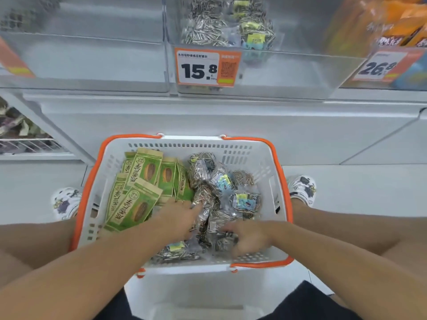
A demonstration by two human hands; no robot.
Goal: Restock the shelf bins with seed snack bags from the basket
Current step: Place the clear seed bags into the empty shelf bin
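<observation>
Both hands in the basket (258,155) — left hand (179,219) fingers curled on a clear seed bag (203,204) at 12 o'clock, nearer; right hand (248,236) grip unclear. Target bin (277,72) straight up.

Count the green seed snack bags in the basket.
5 green paper seed bags show, all in the left half of the white plastic basket with orange rim: two front left, three behind. More may lie underneath.

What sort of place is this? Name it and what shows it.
Most likely a snack aisle in a shop: clear shelf bins carrying price tags, a white and orange shopping basket on the floor full of seed snack bags, and more packaged goods shelved nearby.
</observation>
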